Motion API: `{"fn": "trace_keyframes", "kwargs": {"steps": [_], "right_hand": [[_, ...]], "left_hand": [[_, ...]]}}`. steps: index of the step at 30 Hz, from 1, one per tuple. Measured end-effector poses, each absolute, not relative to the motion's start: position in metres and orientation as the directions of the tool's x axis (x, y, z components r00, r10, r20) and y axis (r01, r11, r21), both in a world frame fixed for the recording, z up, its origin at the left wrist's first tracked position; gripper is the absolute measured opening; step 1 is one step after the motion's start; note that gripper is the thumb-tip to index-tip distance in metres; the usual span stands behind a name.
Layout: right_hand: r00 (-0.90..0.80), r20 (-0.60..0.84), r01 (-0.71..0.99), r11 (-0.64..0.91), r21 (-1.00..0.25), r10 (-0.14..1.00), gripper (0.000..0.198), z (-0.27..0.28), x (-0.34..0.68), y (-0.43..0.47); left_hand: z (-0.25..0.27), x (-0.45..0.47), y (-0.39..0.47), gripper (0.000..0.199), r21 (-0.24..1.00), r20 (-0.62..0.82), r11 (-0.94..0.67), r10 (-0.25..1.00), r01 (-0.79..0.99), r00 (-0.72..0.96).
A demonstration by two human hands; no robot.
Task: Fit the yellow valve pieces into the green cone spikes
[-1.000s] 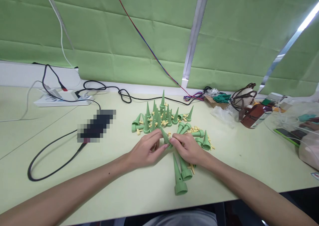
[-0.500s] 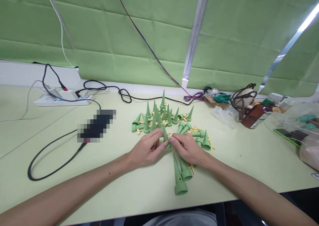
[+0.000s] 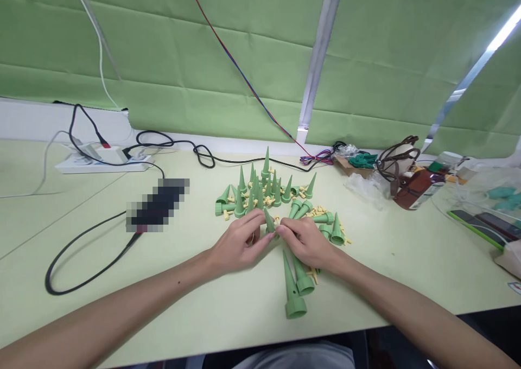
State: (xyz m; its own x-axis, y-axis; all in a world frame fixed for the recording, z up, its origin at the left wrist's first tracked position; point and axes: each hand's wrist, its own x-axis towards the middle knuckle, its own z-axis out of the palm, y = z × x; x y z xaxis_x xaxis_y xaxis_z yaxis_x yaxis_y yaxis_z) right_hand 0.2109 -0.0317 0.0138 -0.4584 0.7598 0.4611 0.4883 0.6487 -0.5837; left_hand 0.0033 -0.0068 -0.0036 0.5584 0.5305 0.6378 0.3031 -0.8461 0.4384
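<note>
My left hand [image 3: 242,244] is closed around a green plastic cone spike [image 3: 269,223], which leans to the left with its tip up. My right hand [image 3: 305,243] is pinched against the spike's right side near its base; what sits between those fingertips is hidden. Behind my hands stands a cluster of green cone spikes [image 3: 277,193], with small yellow plastic fittings [image 3: 268,201] among them. Two more spikes lie in front of my right hand, the nearer one a loose green spike [image 3: 295,306] with its wide ribbed end toward me. Beside my right hand another green spike [image 3: 336,231] stands upright.
A blurred-out dark device [image 3: 158,205] with a black cable lies left. Behind it sits a white power strip [image 3: 103,161]. At the right are a reddish-brown bottle [image 3: 419,189], a clear plastic bag [image 3: 368,191] and phones [image 3: 476,229]. Cables run along the back wall.
The spike between my hands has tilted further left and its tip sits slightly lower. At the far right edge, another person's hand has gone from the phones' area.
</note>
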Motion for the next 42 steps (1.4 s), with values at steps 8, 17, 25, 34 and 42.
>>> {"fn": "trace_keyframes", "kwargs": {"steps": [8, 17, 25, 34, 42], "right_hand": [[-0.451, 0.464, 0.493, 0.646, -0.583, 0.763, 0.04, 0.0139, 0.212, -0.0312], [-0.45, 0.47, 0.49, 0.65, -0.581, 0.759, 0.042, 0.0139, 0.2121, -0.0304], [-0.441, 0.451, 0.496, 0.63, -0.598, 0.776, 0.042, 0.0131, 0.2117, -0.0299], [-0.4, 0.461, 0.518, 0.61, -0.6, 0.793, 0.042, 0.0109, 0.21, -0.0307], [-0.341, 0.501, 0.514, 0.604, -0.609, 0.796, 0.044, 0.0115, 0.2109, -0.0295]], "left_hand": [[-0.0047, 0.0034, -0.0051, 0.007, 0.4, 0.681, -0.869, 0.494, 0.29, 0.541], [-0.004, 0.0044, -0.0055, 0.027, 0.279, 0.76, -0.924, 0.378, 0.261, 0.529], [-0.0062, 0.0028, -0.0053, 0.031, 0.243, 0.742, -0.928, 0.365, 0.282, 0.562], [-0.0058, 0.0051, -0.0066, 0.027, 0.336, 0.695, -0.879, 0.475, 0.34, 0.54], [-0.0052, 0.0053, -0.0064, 0.025, 0.464, 0.629, -0.805, 0.593, 0.37, 0.502]]}}
